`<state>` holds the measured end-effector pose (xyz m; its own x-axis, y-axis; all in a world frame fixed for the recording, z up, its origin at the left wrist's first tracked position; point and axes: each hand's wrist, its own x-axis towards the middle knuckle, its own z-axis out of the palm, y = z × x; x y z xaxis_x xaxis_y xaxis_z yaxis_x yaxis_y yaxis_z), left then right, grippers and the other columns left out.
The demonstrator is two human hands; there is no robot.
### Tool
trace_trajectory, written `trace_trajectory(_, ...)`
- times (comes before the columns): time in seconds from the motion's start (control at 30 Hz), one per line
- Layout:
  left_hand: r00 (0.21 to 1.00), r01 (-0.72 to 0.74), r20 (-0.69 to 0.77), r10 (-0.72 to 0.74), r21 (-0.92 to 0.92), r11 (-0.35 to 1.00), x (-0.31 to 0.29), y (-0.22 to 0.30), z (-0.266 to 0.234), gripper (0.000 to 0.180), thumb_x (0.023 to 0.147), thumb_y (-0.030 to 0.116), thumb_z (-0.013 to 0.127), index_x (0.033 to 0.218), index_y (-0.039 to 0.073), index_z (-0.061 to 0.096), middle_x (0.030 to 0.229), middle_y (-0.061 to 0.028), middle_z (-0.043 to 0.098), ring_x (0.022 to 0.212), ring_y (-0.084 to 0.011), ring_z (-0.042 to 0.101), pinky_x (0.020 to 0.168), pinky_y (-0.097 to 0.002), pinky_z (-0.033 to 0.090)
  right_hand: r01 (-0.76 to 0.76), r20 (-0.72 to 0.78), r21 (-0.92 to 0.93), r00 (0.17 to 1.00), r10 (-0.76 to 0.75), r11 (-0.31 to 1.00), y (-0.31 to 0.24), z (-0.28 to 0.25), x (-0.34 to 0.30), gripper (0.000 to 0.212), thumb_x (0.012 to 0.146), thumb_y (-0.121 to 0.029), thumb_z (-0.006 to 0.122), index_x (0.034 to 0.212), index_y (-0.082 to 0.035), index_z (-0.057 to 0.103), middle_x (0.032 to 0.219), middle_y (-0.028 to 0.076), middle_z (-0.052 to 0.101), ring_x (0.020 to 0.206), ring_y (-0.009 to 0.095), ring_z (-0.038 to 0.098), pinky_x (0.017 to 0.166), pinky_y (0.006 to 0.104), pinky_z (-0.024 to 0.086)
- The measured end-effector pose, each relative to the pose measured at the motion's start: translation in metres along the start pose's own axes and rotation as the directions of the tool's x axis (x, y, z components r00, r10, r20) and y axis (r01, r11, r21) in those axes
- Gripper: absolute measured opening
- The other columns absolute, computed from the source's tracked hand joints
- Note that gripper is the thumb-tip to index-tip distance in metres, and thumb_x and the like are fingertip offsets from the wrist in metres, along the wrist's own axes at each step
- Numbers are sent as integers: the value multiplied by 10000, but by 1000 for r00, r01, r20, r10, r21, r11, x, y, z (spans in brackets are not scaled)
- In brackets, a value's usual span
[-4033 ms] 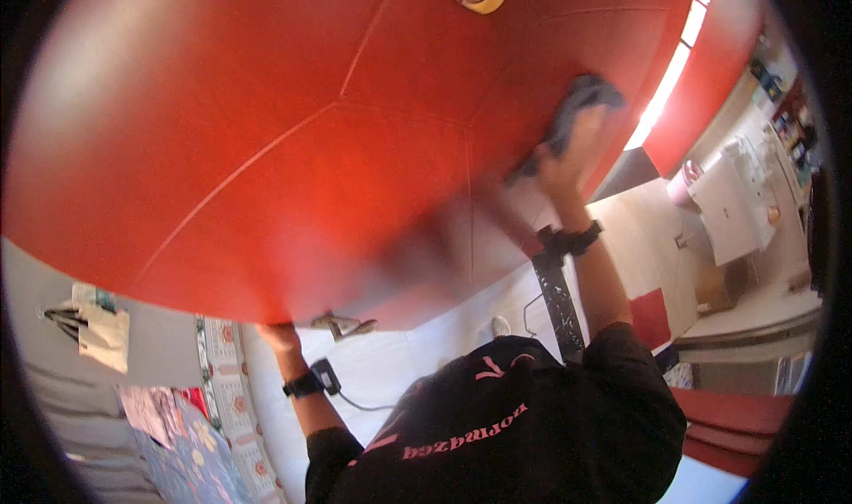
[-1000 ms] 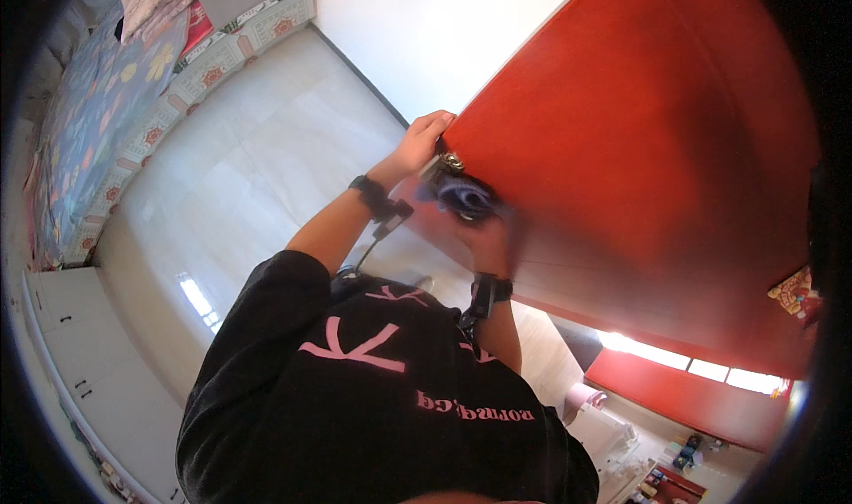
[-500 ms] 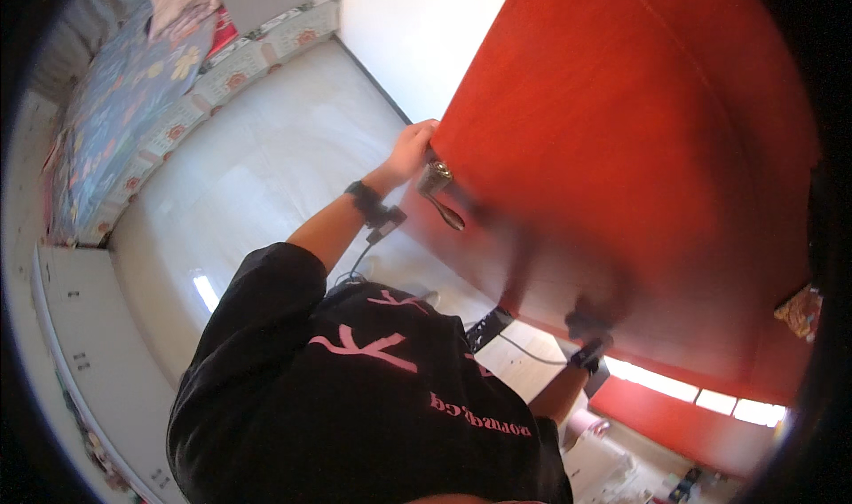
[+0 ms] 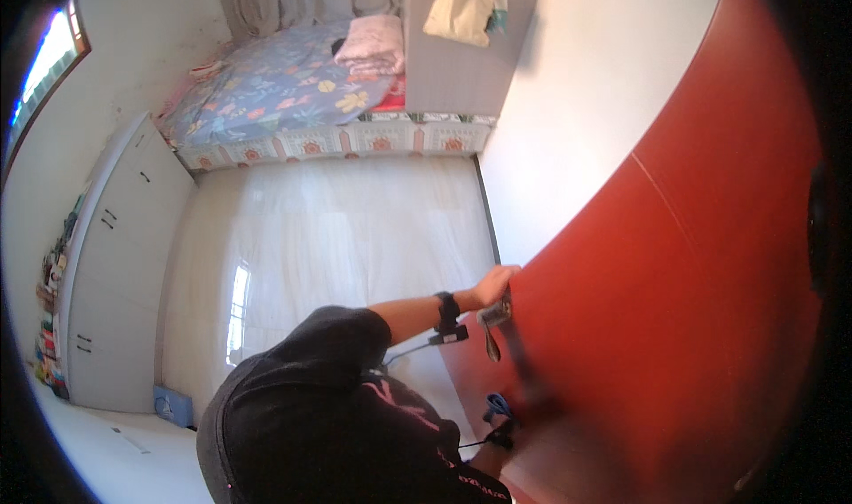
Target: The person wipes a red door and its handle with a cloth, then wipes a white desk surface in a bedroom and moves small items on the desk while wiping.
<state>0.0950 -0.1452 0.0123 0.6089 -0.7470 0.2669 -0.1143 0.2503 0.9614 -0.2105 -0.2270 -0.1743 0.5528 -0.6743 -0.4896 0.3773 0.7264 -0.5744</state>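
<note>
A large red door [image 4: 674, 273] stands along my right side. My left hand [image 4: 497, 284] is closed round the door's edge, just above the metal lever handle [image 4: 493, 337]; a black band with a small device is strapped to that wrist. Low down beside the door face is my right hand [image 4: 502, 433], dark and mostly hidden, its fingers not readable. Right by it shows a small blue looped thing [image 4: 498, 405]; I cannot make out whether the hand holds it.
Shiny pale floor [image 4: 328, 229] stretches left of the door toward a bed [image 4: 284, 82] with a flowered sheet and a folded pink quilt [image 4: 373, 44]. A grey cabinet [image 4: 124, 264] lines the left wall, a blue box [image 4: 173, 406] by its end. A cloth bag [image 4: 459, 13] hangs at the back.
My view has swung left and up, bringing more of the bed, cabinet and hanging bag in. My left hand stays on the door's edge. The right hand shows lower, with the blue thing by it.
</note>
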Motion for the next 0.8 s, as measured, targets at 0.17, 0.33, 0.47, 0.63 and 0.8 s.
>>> trace_trajectory(0.17, 991, -130, 59, 120, 219, 967, 4, -1, 0, 366, 951, 189, 296, 1120, -25, 539, 1042, -240, 607, 992, -398, 563, 900, -414, 439, -253, 183, 93, 955, 233, 963, 65, 40, 54, 410, 794, -305, 664, 1102, -42, 606, 1159, 103, 624, 1041, 232, 605, 932, 370, 476)
trace_trajectory(0.33, 992, 21, 117, -39, 150, 989, -2, -9, -19, 401, 965, 299, 364, 1164, 11, 558, 1169, -216, 589, 1097, -369, 543, 979, -417, 407, -354, 236, 87, 915, 326, 931, 116, 61, 105, 427, 786, -317, 668, 1105, -40, 609, 1177, 100, 625, 1055, 226, 603, 947, 366, 469)
trace_trajectory(0.47, 939, 164, 310, -149, -23, 986, 11, 9, 5, 464, 964, 427, 456, 1218, 63, 589, 1134, -163, 640, 1065, -277, 588, 946, -372, 442, -252, 272, 98, 938, 217, 963, 94, 52, 177, 441, 779, -326, 671, 1108, -39, 611, 1192, 97, 625, 1066, 220, 600, 959, 363, 463)
trace_trajectory(0.63, 932, 224, 187, -309, 369, 902, -33, -18, -118, 430, 759, 256, 660, 1112, 15, 609, 994, -189, 665, 959, -322, 627, 825, -412, 495, -491, 320, -140, 799, 509, 860, 143, 182, 120, 443, 798, -265, 655, 1167, -31, 577, 1200, 122, 620, 1073, 256, 603, 969, 401, 467)
trace_trajectory(0.8, 936, 353, -219, -277, 581, 733, -86, -52, -224, 523, 712, 296, 722, 1147, 36, 594, 1074, -184, 644, 1029, -331, 600, 879, -410, 474, -608, 354, -338, 625, 696, 718, 175, 314, 56, 456, 825, -186, 633, 1239, -22, 533, 1206, 153, 612, 1078, 303, 608, 977, 448, 474)
